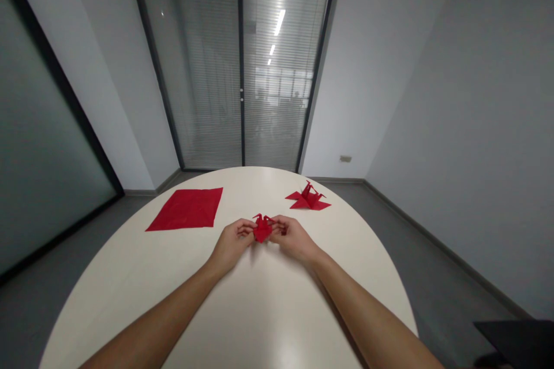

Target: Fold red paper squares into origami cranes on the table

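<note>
Between my two hands, over the middle of the table, is a small red folded origami crane [262, 229] with narrow points sticking up at its top. My left hand [236, 239] pinches its left side with thumb and fingers. On the right side, my right hand [294, 236] grips it in the same way, the fingertips partly hidden behind the paper. Beyond my right hand lies another red origami piece [308, 199], with flat wings spread and thin points raised. Farther left, a flat red sheet of paper [186, 209] rests on the table.
The round cream-white table [242, 311] has its curved far edge just past the papers. Behind it stand glass doors [242, 69] with blinds and a pale wall with a socket plate [345, 158]. A dark object [519, 340] shows at the lower right.
</note>
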Available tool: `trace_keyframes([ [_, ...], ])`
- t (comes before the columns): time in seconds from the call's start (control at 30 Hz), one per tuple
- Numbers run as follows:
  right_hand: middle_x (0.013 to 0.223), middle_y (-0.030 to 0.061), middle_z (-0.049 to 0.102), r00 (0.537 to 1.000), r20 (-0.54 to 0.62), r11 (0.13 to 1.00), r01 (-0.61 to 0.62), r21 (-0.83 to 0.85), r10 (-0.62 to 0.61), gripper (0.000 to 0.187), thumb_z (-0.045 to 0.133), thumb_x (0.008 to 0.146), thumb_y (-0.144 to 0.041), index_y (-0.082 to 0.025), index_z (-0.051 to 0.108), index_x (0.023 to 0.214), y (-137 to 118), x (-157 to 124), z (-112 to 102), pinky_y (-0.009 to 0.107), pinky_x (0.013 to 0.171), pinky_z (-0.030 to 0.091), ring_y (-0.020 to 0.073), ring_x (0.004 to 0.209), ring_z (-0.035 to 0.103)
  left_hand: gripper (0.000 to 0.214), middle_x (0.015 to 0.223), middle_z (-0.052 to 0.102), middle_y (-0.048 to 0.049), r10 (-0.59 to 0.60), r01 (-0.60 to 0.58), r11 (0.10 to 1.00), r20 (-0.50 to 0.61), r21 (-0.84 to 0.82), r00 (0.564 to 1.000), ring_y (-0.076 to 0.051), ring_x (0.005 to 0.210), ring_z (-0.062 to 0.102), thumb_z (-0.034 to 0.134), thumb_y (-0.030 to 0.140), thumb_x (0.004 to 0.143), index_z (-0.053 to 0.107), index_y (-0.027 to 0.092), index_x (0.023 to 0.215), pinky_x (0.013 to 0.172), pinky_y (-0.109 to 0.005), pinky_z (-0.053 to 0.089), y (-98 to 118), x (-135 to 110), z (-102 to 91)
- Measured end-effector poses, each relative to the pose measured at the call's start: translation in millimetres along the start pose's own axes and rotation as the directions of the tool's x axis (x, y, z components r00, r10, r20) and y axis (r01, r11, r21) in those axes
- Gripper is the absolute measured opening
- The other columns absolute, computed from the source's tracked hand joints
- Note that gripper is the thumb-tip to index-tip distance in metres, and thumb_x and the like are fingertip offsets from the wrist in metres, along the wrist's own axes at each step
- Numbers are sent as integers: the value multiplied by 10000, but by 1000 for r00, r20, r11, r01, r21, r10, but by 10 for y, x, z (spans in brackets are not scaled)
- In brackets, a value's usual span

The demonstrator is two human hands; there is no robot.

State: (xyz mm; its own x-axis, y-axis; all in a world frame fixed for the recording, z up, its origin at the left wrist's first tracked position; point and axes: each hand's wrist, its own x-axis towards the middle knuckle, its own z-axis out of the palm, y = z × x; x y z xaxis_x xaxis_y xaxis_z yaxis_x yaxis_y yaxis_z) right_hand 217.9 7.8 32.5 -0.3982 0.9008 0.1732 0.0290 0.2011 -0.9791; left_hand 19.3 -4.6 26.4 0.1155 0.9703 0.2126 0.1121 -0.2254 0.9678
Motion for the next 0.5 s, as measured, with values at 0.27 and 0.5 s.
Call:
trace_keyframes([
  [0.27, 830, 14, 692, 998, -67, 996, 5, -90, -11, 319, 722, 657, -201, -167, 633, 962, 38, 23, -217, 290, 703, 482, 157, 713, 640, 223, 1039, 754, -78, 136, -148, 954, 64, 261, 989, -233, 965, 706, 645, 262, 816, 688, 192, 1023, 923, -388, 539, -95, -55, -57],
  [0.5, 842, -3, 663, 959, -270, 854, -69, -515, -85, 306, 629, 670, -107, -210, 571, 952, -28, -40, -430, 261, 619, 439, 154, 660, 600, 210, 1101, 727, -59, 257, -288, 776, 136, 562, 957, -238, 1051, 669, 599, 191, 862, 674, 218, 1056, 957, -381, 514, -141, -111, -104],
])
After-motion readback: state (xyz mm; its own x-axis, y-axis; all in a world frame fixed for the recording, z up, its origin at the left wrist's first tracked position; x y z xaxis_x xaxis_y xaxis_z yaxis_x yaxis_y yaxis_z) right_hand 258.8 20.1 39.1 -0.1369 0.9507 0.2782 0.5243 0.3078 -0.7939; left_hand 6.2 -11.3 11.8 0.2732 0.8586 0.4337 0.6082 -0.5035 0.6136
